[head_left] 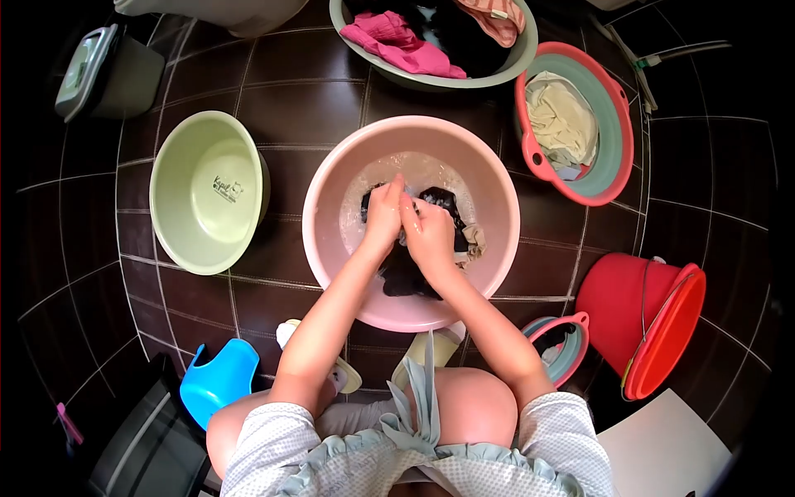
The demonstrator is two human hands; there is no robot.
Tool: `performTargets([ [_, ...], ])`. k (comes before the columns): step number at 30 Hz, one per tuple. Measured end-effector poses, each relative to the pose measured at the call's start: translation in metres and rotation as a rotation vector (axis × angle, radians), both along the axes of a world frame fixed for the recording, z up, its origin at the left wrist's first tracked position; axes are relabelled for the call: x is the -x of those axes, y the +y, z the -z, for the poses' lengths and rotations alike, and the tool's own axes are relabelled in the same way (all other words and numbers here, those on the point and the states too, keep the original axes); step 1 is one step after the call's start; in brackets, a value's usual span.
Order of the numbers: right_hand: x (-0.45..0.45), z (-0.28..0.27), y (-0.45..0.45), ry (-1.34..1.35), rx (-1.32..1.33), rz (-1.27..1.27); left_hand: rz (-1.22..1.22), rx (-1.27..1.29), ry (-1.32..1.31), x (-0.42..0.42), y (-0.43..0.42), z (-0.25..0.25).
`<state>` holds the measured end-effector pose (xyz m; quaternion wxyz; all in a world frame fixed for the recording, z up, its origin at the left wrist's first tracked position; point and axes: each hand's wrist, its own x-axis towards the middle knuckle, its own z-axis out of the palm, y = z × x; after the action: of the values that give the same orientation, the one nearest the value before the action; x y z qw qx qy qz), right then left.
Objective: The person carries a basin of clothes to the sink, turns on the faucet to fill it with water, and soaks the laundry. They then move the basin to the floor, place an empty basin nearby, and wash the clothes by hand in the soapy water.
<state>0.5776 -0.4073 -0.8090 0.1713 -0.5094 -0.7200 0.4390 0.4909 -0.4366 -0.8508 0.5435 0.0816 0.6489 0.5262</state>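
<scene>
A wide pink basin (pixel 324 182) stands before me with sudsy water in it. Over its middle, my left hand (pixel 383 215) and my right hand (pixel 431 234) are pressed together, fingers curled round a wet black garment (pixel 404 277). Parts of that dark cloth show on both sides of the hands and below them in the water. The bit gripped between the palms is mostly hidden. Beside my right hand lies a crumpled beige cloth (pixel 474 240), partly in the water.
A pale green basin (pixel 195 178) stands left. Behind, a grey-green basin (pixel 414 81) holds pink and black clothes. A red-rimmed collapsible tub (pixel 617 145) with cream cloth is at right, near a red bucket (pixel 617 302) and a smaller tub (pixel 571 360). A blue plastic scoop-shaped item (pixel 219 377) lies front left.
</scene>
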Motion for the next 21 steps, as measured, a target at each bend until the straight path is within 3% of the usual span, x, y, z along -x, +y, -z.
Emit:
performTargets([
  [4,-0.001,0.019,0.03,-0.036,0.079,0.102,0.078,-0.159,0.506,-0.024,-0.003,0.005],
  [6,-0.001,0.015,0.015,-0.024,0.051,0.075,0.166,-0.088,0.48,-0.014,-0.007,0.006],
  [8,0.0,-0.003,-0.011,-0.047,-0.093,-0.029,0.073,0.017,0.166,0.003,-0.006,0.021],
  [9,0.0,0.007,-0.011,-0.033,-0.09,-0.015,0.033,0.042,0.132,0.0,-0.007,0.013],
  [12,0.002,0.018,0.023,-0.075,-0.01,0.075,-0.038,-0.215,0.529,-0.025,-0.005,0.011],
  [13,0.0,0.015,0.025,-0.031,-0.004,0.064,0.005,-0.22,0.519,-0.024,-0.005,0.005],
  [17,-0.003,-0.011,-0.011,-0.069,-0.171,-0.1,-0.018,0.007,-0.192,0.004,-0.009,0.0],
  [20,0.001,0.004,0.019,-0.078,-0.179,0.021,-0.073,-0.174,0.375,-0.025,-0.006,-0.003],
  [21,0.0,0.007,0.028,-0.044,-0.05,0.037,-0.02,-0.227,0.434,-0.028,-0.005,-0.004],
])
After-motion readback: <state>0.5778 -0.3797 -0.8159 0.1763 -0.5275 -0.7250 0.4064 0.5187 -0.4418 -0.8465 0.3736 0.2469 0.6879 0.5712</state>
